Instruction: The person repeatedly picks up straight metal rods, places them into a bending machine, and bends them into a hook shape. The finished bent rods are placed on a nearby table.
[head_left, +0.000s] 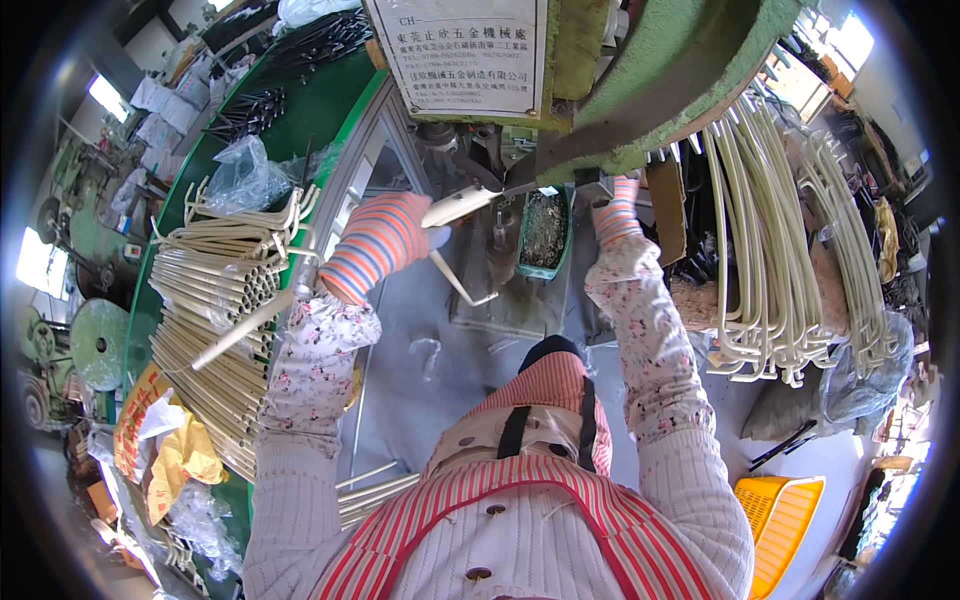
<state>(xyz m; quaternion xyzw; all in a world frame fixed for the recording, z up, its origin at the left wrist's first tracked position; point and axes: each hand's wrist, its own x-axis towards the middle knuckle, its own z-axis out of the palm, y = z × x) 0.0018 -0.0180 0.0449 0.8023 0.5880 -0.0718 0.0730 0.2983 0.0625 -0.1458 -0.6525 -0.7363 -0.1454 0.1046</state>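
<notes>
My left hand (381, 238), in a striped knit glove, is closed around a cream-coloured metal tube (241, 330). The tube's upper end reaches the tooling under the head of a green machine (697, 82). Below that hand hangs a thin cream rod with a bent tip (459, 280); whether it joins the tube I cannot tell. My right hand (618, 211), gloved alike, is raised beside the machine's right side, its fingers partly hidden behind a metal block (593, 186). What it touches is hidden. Between the hands, a green tray (544, 276) holds many small metal parts.
At left, a green table (334, 142) bears stacked straight tubes (206, 300), bent rods and plastic bags. Bent cream tubes (757, 225) hang in bundles at right, near a cardboard piece (667, 210). A yellow plastic basket (780, 532) stands at lower right.
</notes>
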